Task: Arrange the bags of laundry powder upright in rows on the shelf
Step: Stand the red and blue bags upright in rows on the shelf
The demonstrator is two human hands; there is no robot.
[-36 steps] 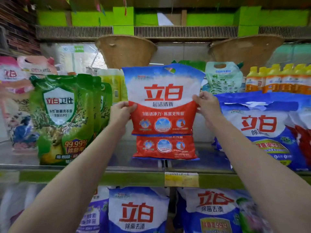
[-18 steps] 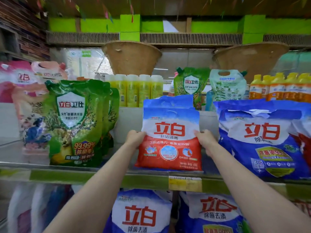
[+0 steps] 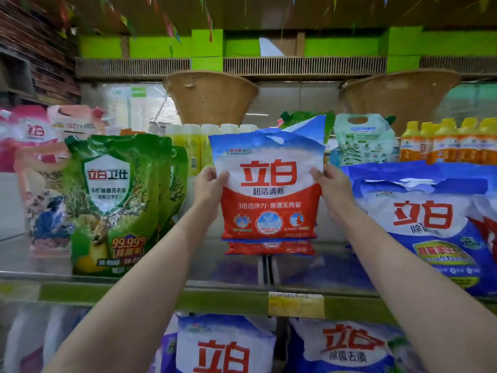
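Observation:
I hold a red, white and blue laundry powder bag (image 3: 269, 184) upright over the middle of the shelf (image 3: 215, 297). My left hand (image 3: 208, 189) grips its left edge and my right hand (image 3: 332, 189) grips its right edge, both about halfway up. The blue top of a second like bag (image 3: 309, 125) shows just behind it. A red strip (image 3: 269, 249) lies under the held bag; I cannot tell whether it is that second bag's bottom or a reflection in the glossy shelf.
Green pouches (image 3: 113, 200) stand upright to the left, with pink pouches (image 3: 35, 135) beyond them. A large blue bag (image 3: 425, 224) leans on the right. Yellow bottles (image 3: 451, 141) line the back. More bags (image 3: 226, 345) fill the lower shelf.
The bag was held high, came down to the shelf's front half a second ago, and now sits higher and further back, still held by both hands.

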